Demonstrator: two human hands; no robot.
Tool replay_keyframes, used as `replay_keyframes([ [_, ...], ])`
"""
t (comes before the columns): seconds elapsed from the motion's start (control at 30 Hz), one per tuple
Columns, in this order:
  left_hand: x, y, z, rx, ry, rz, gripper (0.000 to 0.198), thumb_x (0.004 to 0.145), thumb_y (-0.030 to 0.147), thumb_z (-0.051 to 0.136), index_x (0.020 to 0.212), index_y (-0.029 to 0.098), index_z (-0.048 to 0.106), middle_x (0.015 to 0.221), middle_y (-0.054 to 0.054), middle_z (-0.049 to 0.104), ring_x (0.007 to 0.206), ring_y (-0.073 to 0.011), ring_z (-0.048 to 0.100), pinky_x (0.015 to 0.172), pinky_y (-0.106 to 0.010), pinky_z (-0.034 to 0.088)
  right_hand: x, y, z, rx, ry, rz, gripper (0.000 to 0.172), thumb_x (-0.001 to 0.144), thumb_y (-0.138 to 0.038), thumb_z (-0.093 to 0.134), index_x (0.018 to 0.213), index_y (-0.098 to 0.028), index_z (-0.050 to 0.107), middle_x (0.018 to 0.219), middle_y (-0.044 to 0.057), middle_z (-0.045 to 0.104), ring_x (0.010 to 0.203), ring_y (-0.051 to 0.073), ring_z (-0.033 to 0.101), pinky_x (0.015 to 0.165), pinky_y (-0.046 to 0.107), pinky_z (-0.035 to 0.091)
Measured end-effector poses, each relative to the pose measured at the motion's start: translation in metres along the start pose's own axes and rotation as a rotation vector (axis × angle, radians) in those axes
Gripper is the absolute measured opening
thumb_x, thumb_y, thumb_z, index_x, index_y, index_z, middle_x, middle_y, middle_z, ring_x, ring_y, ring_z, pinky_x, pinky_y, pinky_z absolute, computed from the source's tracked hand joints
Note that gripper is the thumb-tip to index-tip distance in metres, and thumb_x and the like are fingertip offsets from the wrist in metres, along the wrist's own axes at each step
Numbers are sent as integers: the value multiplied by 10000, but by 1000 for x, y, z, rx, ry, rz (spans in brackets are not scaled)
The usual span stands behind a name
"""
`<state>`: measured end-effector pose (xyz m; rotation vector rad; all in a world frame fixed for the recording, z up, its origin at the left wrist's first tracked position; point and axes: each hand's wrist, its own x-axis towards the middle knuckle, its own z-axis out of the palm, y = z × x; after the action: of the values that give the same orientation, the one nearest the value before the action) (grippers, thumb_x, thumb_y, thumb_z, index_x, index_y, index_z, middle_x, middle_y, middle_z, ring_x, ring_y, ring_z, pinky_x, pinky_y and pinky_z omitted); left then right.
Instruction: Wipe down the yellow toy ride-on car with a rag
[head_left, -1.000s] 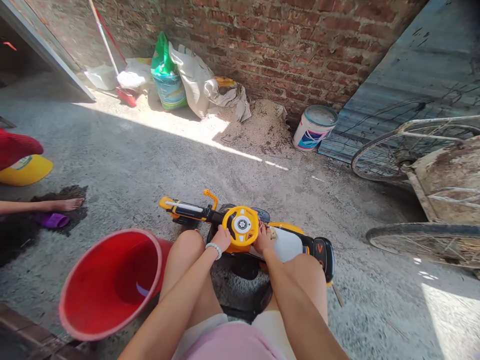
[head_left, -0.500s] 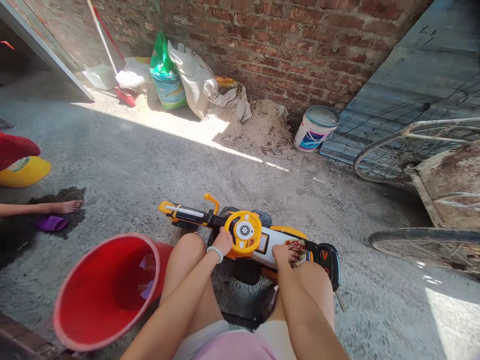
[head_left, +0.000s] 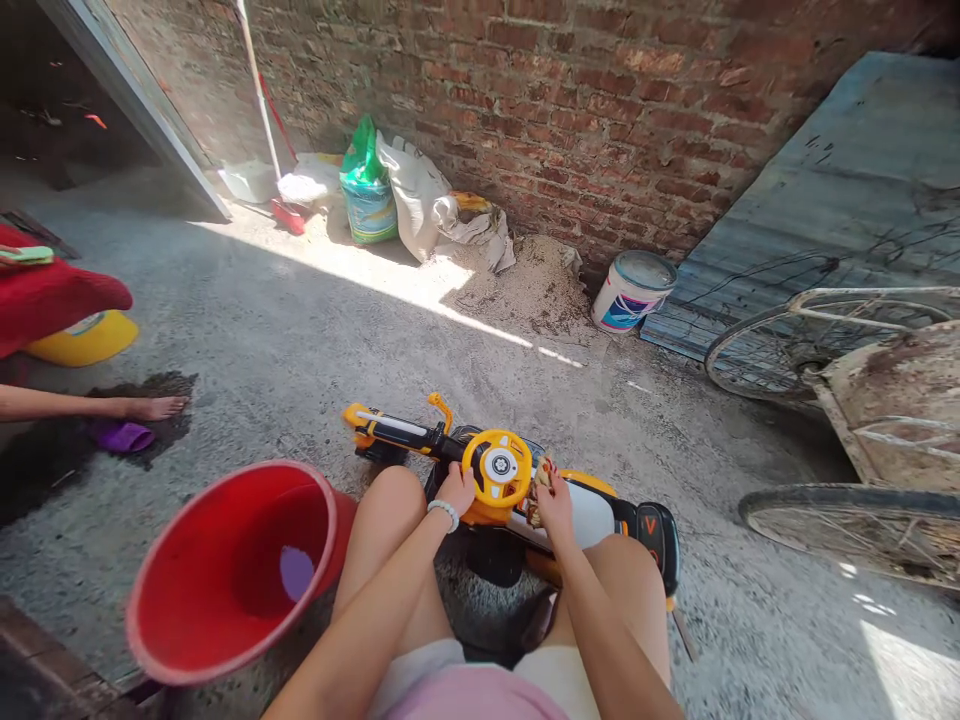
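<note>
Head view, toy steering wheel between hands

Toy motorbike on the concrete floor, between a tipped bucket to the left and a wheeled cart to the right; sacks and a paint pail against the brick wall beyond.

A tipped red bucket on concrete floor

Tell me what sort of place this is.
Probably a home's back yard or utility corner: a bare brick wall, a concrete floor and a rusty handcart.
</note>
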<state>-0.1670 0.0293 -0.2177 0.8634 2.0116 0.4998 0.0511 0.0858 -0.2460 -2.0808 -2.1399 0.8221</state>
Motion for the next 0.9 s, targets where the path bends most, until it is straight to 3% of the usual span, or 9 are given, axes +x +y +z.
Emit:
replay_keyframes([
  [0.07, -6, -6, 0, -54, -3, 54, 228, 1024, 246, 551, 1236, 162, 554, 1144, -150, 759, 1081, -236, 740, 936, -299, 525, 6, -26, -24, 25, 96, -47, 647, 982, -324, 313, 1590, -159, 460, 1610, 128, 470, 1454, 303, 450, 1181, 376, 387],
  [0.17, -12, -14, 2, -154, -8, 103, 341, 954, 243, 666, 1273, 181, 561, 1102, -118, 772, 1026, -224, 755, 905, -294, 555, 7, -70, -44, -88, 80, -339, 606, 1011, -410, 375, 1580, -235, 487, 1690, 81, 363, 1455, 332, 416, 1192, 440, 355],
  [0.27, -15, -14, 6, -286, -38, 34, 349, 930, 278, 706, 1241, 191, 573, 1009, -92, 778, 912, -218, 773, 831, -301, 591, 4, -102, -45, -334, -62, -589, 545, 1018, -487, 422, 1520, -322, 559, 1658, 51, 425, 1450, 369, 394, 1155, 529, 366],
  [0.4, -13, -3, 10, -489, -91, -149, 172, 956, 201, 635, 1115, 181, 574, 931, -74, 765, 777, -191, 775, 710, -262, 593, 9, -111, -37, -510, -67, -695, 547, 1028, -437, 417, 1557, -328, 502, 1649, 70, 438, 1425, 363, 417, 1098, 539, 412],
  [0.47, -10, 1, 13, -529, -94, -194, 128, 948, 159, 614, 1068, 176, 571, 916, -74, 760, 722, -186, 770, 661, -247, 580, 17, -107, -39, -507, -17, -636, 569, 1027, -383, 408, 1586, -299, 462, 1657, 98, 421, 1402, 349, 449, 1080, 512, 431],
  [0.53, -9, 2, 15, -538, -94, -197, 117, 944, 137, 595, 1052, 172, 569, 922, -83, 761, 688, -186, 766, 634, -244, 571, 28, -101, -44, -450, 17, -469, 584, 1015, -367, 413, 1589, -271, 463, 1647, 130, 427, 1379, 361, 481, 1038, 490, 462],
  [0.67, -9, 1, 15, -555, -107, -187, 161, 926, 153, 609, 1082, 173, 571, 994, -114, 770, 681, -194, 769, 642, -257, 582, 35, -74, -51, -197, -20, -96, 573, 998, -375, 414, 1524, -193, 551, 1461, 196, 608, 1259, 340, 611, 980, 423, 495],
  [0.8, -7, 0, 10, -571, -146, -185, 242, 882, 204, 675, 1102, 173, 578, 1006, -123, 777, 630, -208, 757, 660, -310, 604, 4, -37, -28, 181, -57, 61, 444, 937, -416, 507, 1205, -140, 728, 1130, 179, 766, 1098, 301, 705, 931, 376, 521],
  [0.9, -2, -4, 7, -553, -168, -172, 238, 852, 217, 710, 1055, 191, 588, 900, -73, 775, 634, -204, 747, 689, -325, 605, -31, -29, 4, 675, -35, 194, 371, 851, -471, 614, 1025, -164, 731, 977, 133, 792, 987, 283, 743, 827, 352, 575],
])
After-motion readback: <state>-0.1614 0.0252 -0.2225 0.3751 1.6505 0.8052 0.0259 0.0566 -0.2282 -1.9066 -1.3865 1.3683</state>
